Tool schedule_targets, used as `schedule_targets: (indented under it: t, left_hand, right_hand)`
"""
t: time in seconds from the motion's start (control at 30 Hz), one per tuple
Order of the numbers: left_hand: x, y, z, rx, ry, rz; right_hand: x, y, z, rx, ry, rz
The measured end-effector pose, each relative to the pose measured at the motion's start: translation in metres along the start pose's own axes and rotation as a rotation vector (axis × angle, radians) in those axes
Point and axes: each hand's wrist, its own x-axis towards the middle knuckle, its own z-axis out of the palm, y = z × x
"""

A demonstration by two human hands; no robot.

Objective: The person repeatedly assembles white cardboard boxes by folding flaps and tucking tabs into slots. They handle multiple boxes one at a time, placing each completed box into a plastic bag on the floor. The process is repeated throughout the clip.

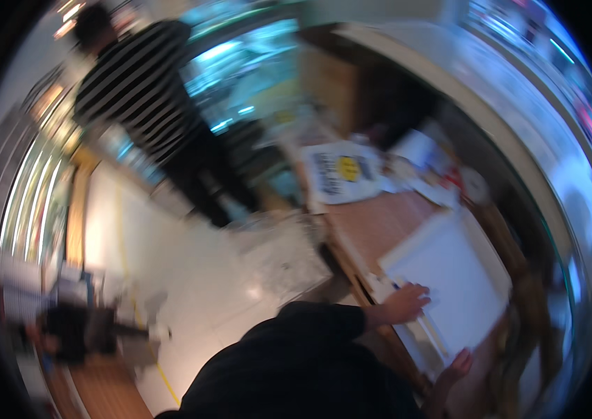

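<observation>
A large white sheet or board (453, 269) lies at a slant on the brown tabletop (383, 223). My left hand (406, 304) rests over its near left edge, fingers stretched out and a little apart. A thin pale strip (434, 336), perhaps a ruler or stick, runs along that edge from beneath the left hand. What looks like its dark blue end shows just beyond the fingers. My right hand (458, 366) is at the near corner of the sheet, its fingers blurred and partly hidden, so whether it grips the edge is unclear.
A white printed bag (341, 173) with a yellow patch lies at the table's far end, beside crumpled white items (414, 157). Clear plastic wrapping (278, 248) sits left of the table. A person in a striped top (145, 91) stands ahead; another person (79, 332) is far left.
</observation>
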Motion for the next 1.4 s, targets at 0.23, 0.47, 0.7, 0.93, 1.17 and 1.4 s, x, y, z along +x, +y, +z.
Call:
schedule_targets:
  t: [0.23,0.47,0.7,0.93,1.17,1.4]
  left_hand:
    - [0.022,0.028,0.029,0.339,-0.704,0.184]
    - [0.066,0.029,-0.033,0.032,-0.376,0.341]
    - [0.076,0.055,-0.079,-0.002,-0.297,0.31]
    - [0.077,0.061,-0.088,0.049,-0.264,0.308]
    - [0.073,0.075,-0.087,0.143,-0.325,0.393]
    - [0.066,0.088,-0.082,0.06,-0.136,0.556]
  right_hand:
    - [-0.07,-0.022,-0.015,-0.309,-0.095,0.283]
    - [-0.069,-0.103,0.022,0.106,-0.127,0.226]
    - [-0.057,-0.168,0.028,0.013,-0.318,-0.036]
    - [-0.052,-0.185,0.04,0.3,-0.352,0.367]
    - [-0.044,-0.21,0.025,-0.787,-0.651,-0.079]
    - [-0.03,-0.216,0.029,-0.949,-0.717,-0.188]
